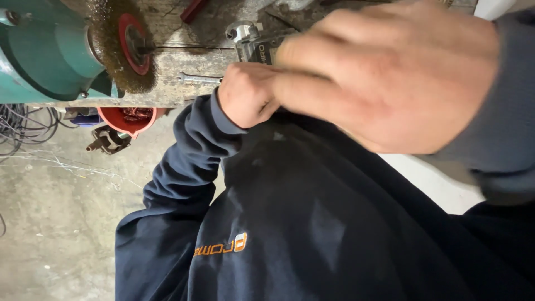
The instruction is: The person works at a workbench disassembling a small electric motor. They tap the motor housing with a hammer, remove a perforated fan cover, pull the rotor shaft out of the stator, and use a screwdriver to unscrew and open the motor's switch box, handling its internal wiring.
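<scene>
Head view, looking down the person's dark sweatshirt. Left hand is fisted at the table edge; what it grips cannot be told. Right hand is blurred, fingers curled over the left, grip unclear. A metal tool lies just behind them, a wrench beside. Wire wheel stands left.

Dark navy sweatshirt — small orange chest logo — grey ribbed cuffs.
</scene>
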